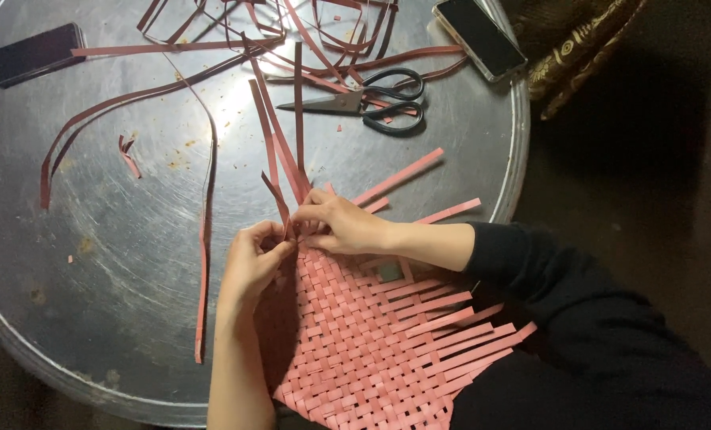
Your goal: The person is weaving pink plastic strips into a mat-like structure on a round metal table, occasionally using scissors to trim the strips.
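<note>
A pink woven mat of flat strips (363,342) lies at the near edge of a round metal table (132,263). My left hand (252,259) pinches a pink strip (280,199) at the mat's far corner. My right hand (341,224) comes in from the right, its fingers closed on strip ends at that same corner, close to the left fingertips. Several loose strip ends (395,177) stick out of the mat toward the right and far side. My right forearm, in a black sleeve, lies over the mat's right part.
Black-handled scissors (371,99) lie beyond the hands among a tangle of pink strips (323,40). A dark phone (37,52) sits far left, another phone (479,36) far right. A long loose strip (204,263) lies left of my left hand. Patterned cloth (578,48) hangs off the table's right.
</note>
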